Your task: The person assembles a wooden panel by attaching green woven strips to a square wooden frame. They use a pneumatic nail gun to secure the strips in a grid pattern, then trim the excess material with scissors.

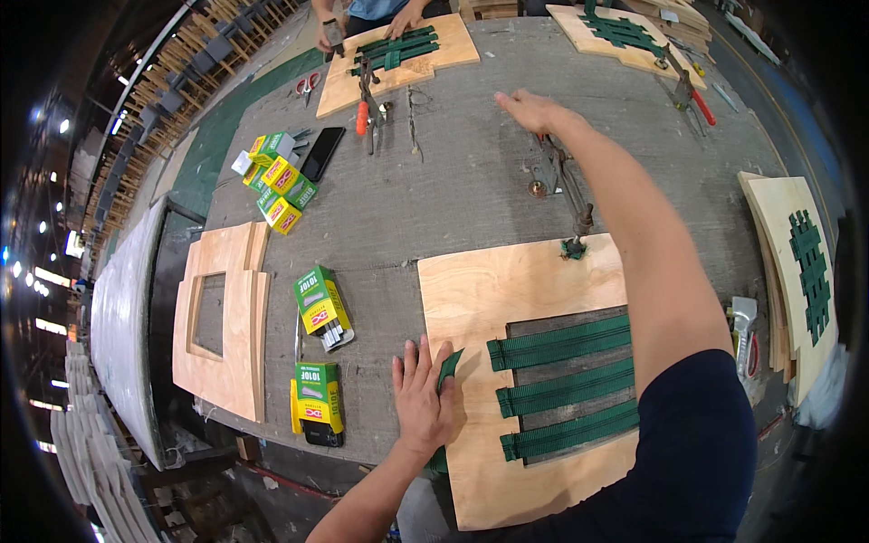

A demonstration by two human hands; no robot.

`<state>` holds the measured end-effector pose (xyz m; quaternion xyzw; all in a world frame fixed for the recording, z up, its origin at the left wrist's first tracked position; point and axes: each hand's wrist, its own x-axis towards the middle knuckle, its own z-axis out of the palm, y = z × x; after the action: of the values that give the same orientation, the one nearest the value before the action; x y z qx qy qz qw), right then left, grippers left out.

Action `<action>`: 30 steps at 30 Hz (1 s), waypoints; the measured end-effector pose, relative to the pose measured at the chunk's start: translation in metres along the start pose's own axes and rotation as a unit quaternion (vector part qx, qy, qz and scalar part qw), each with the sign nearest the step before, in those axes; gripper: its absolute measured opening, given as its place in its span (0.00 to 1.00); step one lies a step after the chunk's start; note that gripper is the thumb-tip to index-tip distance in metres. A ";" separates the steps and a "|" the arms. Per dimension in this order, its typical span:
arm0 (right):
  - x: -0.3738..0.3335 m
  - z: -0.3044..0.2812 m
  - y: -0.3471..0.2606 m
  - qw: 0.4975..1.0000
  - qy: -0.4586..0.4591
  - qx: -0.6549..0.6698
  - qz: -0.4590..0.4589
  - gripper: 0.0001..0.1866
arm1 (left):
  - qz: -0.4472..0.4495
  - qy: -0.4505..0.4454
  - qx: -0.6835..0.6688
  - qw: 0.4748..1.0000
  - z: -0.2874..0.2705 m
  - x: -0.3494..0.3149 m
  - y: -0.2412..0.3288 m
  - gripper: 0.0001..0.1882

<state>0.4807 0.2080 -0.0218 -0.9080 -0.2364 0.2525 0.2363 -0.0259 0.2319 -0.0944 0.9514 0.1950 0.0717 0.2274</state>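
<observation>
A plywood panel (466,285) with a rectangular cutout lies in front of me, several green webbing straps (570,389) crossing its opening. My left hand (421,398) rests at the panel's left edge with fingers stretched out. A loose green webbing strip (449,366) runs beneath that hand; part of it is hidden. At the panel's far edge stands a metal toggle clamp (566,185), its tip on a small green bit of webbing (573,247). My right hand (536,111) reaches beyond, just over the clamp's far end, fingers extended. My right arm covers part of the panel.
Staple boxes (281,185) and a phone (323,154) lie left, near more boxes (317,398) and cut plywood frames (231,362). Across the table, another person's hands (405,20) work at a webbed panel (444,54). Webbed panels (797,262) lean at right.
</observation>
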 end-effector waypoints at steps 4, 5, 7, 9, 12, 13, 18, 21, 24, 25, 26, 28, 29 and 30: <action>-0.019 0.004 0.016 0.988 0.105 0.085 -0.074 0.44 | 0.019 0.008 0.007 1.000 0.003 -0.003 -0.001 0.28; -0.034 0.003 0.023 0.975 0.132 0.153 -0.095 0.43 | 0.023 0.010 0.013 1.000 0.004 -0.004 -0.003 0.29; -0.074 0.002 0.058 0.939 0.246 0.214 -0.107 0.40 | 0.041 0.024 -0.010 0.999 0.011 -0.003 -0.003 0.28; -0.130 0.008 0.093 0.897 0.343 0.245 -0.133 0.36 | 0.050 0.031 -0.016 0.998 0.013 -0.001 0.000 0.27; -0.250 0.063 0.119 0.830 0.340 0.405 -0.177 0.28 | 0.027 0.052 -0.013 0.998 0.014 -0.004 -0.007 0.28; -0.297 0.079 0.127 0.848 0.328 0.392 -0.143 0.26 | 0.026 0.060 -0.018 0.998 0.014 -0.004 -0.008 0.28; -0.480 0.166 0.121 0.865 0.246 0.432 -0.066 0.20 | 0.038 0.140 -0.083 0.986 0.009 -0.008 -0.019 0.28; -0.538 0.192 0.126 0.866 0.206 0.448 -0.086 0.18 | -0.040 0.081 -0.385 0.918 -0.022 -0.042 -0.021 0.27; -0.586 0.211 0.141 0.853 0.187 0.481 -0.074 0.15 | -0.091 0.057 -0.547 0.830 -0.067 -0.117 0.007 0.27; -0.595 0.214 0.142 0.857 0.169 0.479 -0.082 0.15 | -0.108 0.064 -0.538 0.834 -0.091 -0.144 0.014 0.26; -0.601 0.218 0.141 0.862 0.151 0.475 -0.092 0.15 | -0.126 0.074 -0.530 0.835 -0.115 -0.172 0.019 0.26; -0.607 0.228 0.116 0.874 0.098 0.455 -0.140 0.15 | -0.113 0.104 -0.533 0.832 -0.149 -0.216 0.033 0.27; -0.609 0.232 0.095 0.884 0.065 0.431 -0.169 0.15 | -0.102 0.102 -0.526 0.838 -0.163 -0.232 0.045 0.27; -0.613 0.239 0.074 0.879 0.025 0.434 -0.197 0.17 | -0.090 0.097 -0.521 0.844 -0.174 -0.244 0.058 0.28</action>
<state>-0.0985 -0.1122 -0.0317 -0.6552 -0.2706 0.2550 0.6576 -0.2684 0.1560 0.0752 0.6597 0.2344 0.2335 0.6748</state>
